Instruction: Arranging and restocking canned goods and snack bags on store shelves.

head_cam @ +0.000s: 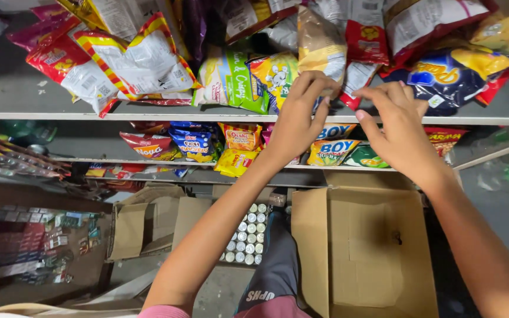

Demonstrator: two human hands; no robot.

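I look down at grey shop shelves (42, 115) stacked with snack bags. My left hand (298, 115) reaches to the top shelf and its fingers pinch the lower edge of a tan and silver snack bag (320, 41). My right hand (397, 126) hovers just to the right of it, fingers spread, its fingertips at the lower edge of a red and white bag (357, 76). A green and white bag (231, 82) and a yellow bag (272, 73) lie left of my left hand. A dark blue and yellow bag (449, 73) lies right of my right hand.
An open brown cardboard box (366, 247) sits on the floor under my right arm. Next to it is a carton (189, 221) with several round can tops. The lower shelf holds more small bags (195, 141). A display of small packs (30, 241) stands at lower left.
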